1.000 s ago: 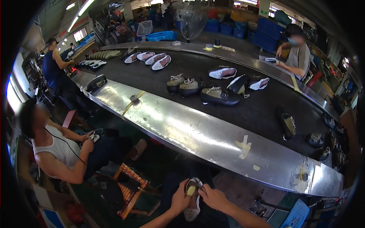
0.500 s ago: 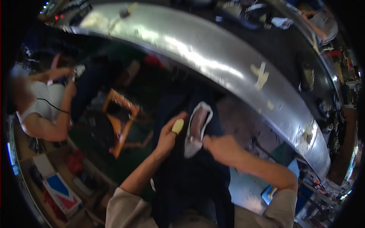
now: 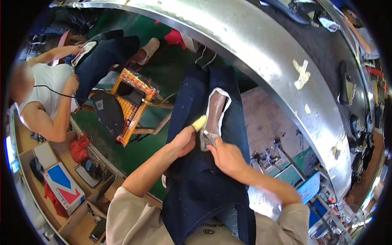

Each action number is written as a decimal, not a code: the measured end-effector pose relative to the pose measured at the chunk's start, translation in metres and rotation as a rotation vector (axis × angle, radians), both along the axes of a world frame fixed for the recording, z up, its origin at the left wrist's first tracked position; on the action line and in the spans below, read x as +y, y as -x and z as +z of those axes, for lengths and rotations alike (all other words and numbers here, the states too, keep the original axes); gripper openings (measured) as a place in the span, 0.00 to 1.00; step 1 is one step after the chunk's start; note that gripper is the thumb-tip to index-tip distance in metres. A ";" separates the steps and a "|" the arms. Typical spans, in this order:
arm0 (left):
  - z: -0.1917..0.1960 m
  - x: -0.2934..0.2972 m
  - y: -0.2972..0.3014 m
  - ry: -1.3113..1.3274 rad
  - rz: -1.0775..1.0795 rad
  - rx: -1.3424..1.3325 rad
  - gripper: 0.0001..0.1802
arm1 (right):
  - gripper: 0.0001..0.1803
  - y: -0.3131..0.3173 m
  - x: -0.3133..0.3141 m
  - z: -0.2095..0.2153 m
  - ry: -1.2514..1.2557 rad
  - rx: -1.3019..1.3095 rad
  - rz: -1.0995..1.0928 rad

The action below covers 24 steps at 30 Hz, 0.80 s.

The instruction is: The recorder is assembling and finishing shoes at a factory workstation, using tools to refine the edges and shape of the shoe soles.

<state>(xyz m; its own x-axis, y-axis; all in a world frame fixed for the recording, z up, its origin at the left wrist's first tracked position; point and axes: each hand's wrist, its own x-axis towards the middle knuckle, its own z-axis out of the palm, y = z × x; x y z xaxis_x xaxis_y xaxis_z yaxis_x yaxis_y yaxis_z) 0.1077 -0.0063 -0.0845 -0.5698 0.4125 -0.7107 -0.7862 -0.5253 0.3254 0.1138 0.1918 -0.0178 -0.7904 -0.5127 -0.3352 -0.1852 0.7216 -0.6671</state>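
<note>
Right at the centre of the frame, the left hand (image 3: 184, 141) is clenched against the heel end of a shoe sole (image 3: 214, 112), its thumb capped in a yellow finger guard (image 3: 199, 123) that presses on the sole's white rim. The right hand (image 3: 229, 158) has its grip closed around a small metal tool (image 3: 207, 139), thin blade end meeting the sole's near edge, though what kind of tool it is I cannot tell at this size. The sole lies lengthwise on a dark blue apron (image 3: 204, 179) over the person's lap, brownish face up, toe pointing toward the top of the frame. It reads as an edge-working step, trimming or scraping the rim near the heel, and by my judgement the next move calls for a steady brace from the guarded thumb while the tool follows the rim, turning the sole to bring fresh edge round. Room is tight: the curved metal surface (image 3: 261, 45) sweeps across just above the toe, a strip of pale tape (image 3: 302, 73) stuck on it, shoes on the dark belt (image 3: 330, 49) beyond. At left, well apart, an orange crate (image 3: 132, 104) sits on the green floor, and another person in a white top (image 3: 45, 92) works at upper left. The elbows have free space to the lower left and right.
</note>
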 end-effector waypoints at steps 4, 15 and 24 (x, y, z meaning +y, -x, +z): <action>-0.002 0.006 0.017 0.266 -0.229 0.180 0.30 | 0.18 -0.008 0.011 -0.015 0.321 -0.448 -0.211; -0.031 0.020 0.003 0.898 -0.617 0.572 0.45 | 0.23 0.014 0.049 -0.006 -0.152 0.014 0.356; -0.012 0.029 -0.023 0.650 -0.302 0.607 0.47 | 0.24 0.037 0.065 0.007 -0.076 -0.478 0.186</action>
<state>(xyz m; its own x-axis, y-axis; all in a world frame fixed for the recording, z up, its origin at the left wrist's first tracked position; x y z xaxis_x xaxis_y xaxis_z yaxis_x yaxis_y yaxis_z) 0.1308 0.0227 -0.0964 -0.8524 0.2300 -0.4696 -0.4588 0.1021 0.8827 0.0766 0.2566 -0.0106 -0.4372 -0.5905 -0.6783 -0.0023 0.7550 -0.6557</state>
